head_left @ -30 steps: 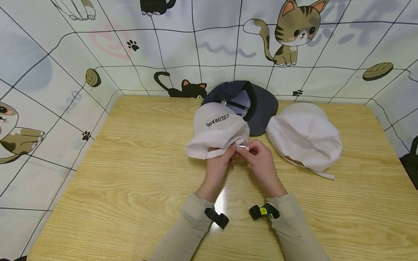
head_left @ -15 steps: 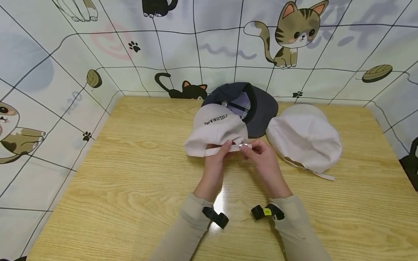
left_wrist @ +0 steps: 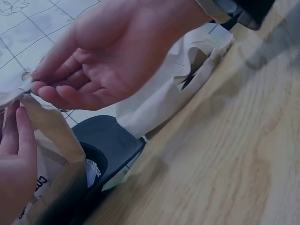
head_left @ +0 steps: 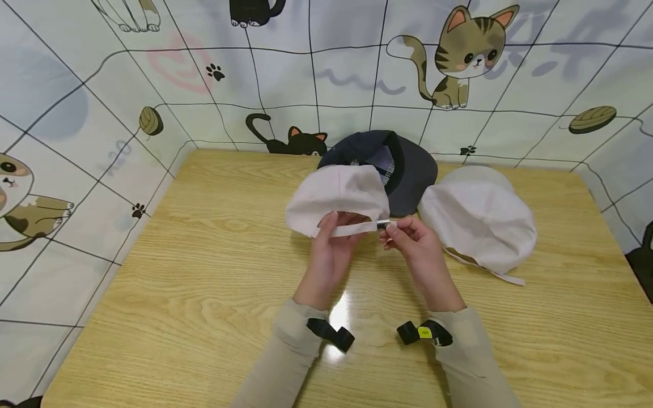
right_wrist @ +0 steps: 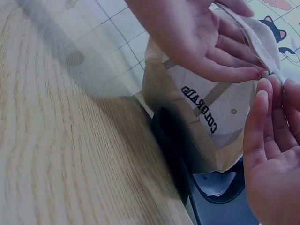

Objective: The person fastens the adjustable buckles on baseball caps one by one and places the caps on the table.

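A white baseball cap (head_left: 336, 190) is held up with its back opening toward me, its strap (head_left: 352, 229) stretched across. My left hand (head_left: 329, 249) is partly inside the opening and holds the strap between thumb and fingers. At the strap's right end, my right hand (head_left: 418, 249) pinches the end beside a small metal buckle (head_left: 382, 224). The right wrist view shows COLORADO lettering (right_wrist: 199, 110) on the cap, and the fingertips of both hands close together at the strap.
Behind the held cap lies a dark navy cap (head_left: 413, 170), its inside partly showing. A second white cap (head_left: 476, 218) rests to the right, its strap end loose on the wooden table (head_left: 204, 272). A cat-patterned cloth (head_left: 347, 73) hangs behind.
The held cap has tipped so its lettering no longer shows in the head view. My left hand has slid left along the strap, and my right hand has moved slightly right with the strap's end.
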The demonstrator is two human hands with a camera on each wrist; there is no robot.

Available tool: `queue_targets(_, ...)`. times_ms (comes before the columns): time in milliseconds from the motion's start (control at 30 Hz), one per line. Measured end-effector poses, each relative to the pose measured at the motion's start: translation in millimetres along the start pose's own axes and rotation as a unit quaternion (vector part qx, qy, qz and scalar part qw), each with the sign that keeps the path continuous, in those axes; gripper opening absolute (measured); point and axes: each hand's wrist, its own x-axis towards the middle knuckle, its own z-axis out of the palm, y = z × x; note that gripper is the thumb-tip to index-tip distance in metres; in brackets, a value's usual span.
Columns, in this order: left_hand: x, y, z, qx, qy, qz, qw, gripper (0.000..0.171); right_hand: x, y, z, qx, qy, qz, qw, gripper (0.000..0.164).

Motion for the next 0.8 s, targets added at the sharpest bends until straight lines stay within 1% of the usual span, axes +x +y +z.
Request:
queue_targets(133, 0.8, 6.0, 3.1, -0.054, -0.026, -0.014, 0.9981, 0.044, 0.7, 1.6, -1.5, -0.011, 0.003, -0.002, 1.0, 0.003)
queue_targets(200, 1.0, 9.1, 4.3, -0.088, -0.045, -0.021, 0.9949, 0.046, 1.0, 1.6, -1.6, -0.015, 0.008, -0.001, 1.0, 0.003)
queue_targets(267, 1.0, 11.6, 5.1, -0.1, -0.067, -0.024, 0.9924, 0.048, 0.9, 0.6, -1.0, -0.013, 0.01, -0.001, 1.0, 0.003)
queue_targets(300, 0.9, 12.4, 5.2, -0.102, -0.076, -0.025, 0.9915, 0.046, 0.9, 0.1, -0.7, -0.011, 0.011, -0.001, 1.0, 0.003)
queue_targets(333, 1.0, 12.9, 5.3, -0.095, -0.087, -0.026, 0.9913, 0.044, 1.2, -0.5, -0.7, -0.009, 0.011, 0.0, 1.0, 0.003)
queue_targets(400, 1.1, 12.8, 5.5, -0.07, -0.108, -0.028, 0.9912, 0.041, 1.4, -1.6, -0.9, -0.003, 0.01, 0.002, 1.0, 0.003)
queue_targets(433, 1.1, 13.0, 6.0, -0.054, -0.121, -0.029, 0.9908, 0.042, 1.6, -1.9, -1.1, -0.001, 0.01, 0.003, 1.0, 0.004)
queue_targets(533, 0.6, 13.3, 7.7, -0.022, -0.145, -0.043, 0.9882, 0.036, 2.1, -2.6, -2.0, 0.002, 0.008, 0.006, 1.0, 0.004)
queue_targets(600, 0.4, 14.4, 8.7, -0.022, -0.15, -0.053, 0.987, 0.038, 2.8, -2.8, -2.4, -0.001, 0.006, 0.007, 1.0, 0.004)
queue_targets(767, 3.0, 18.1, 8.2, -0.048, -0.149, -0.067, 0.9855, 0.054, 5.1, -2.7, -2.6, -0.023, 0.007, 0.011, 1.0, 0.003)
queue_targets(800, 3.6, 18.6, 7.7, -0.054, -0.147, -0.067, 0.9854, 0.052, 5.5, -2.6, -2.7, -0.028, 0.01, 0.012, 0.999, 0.003)
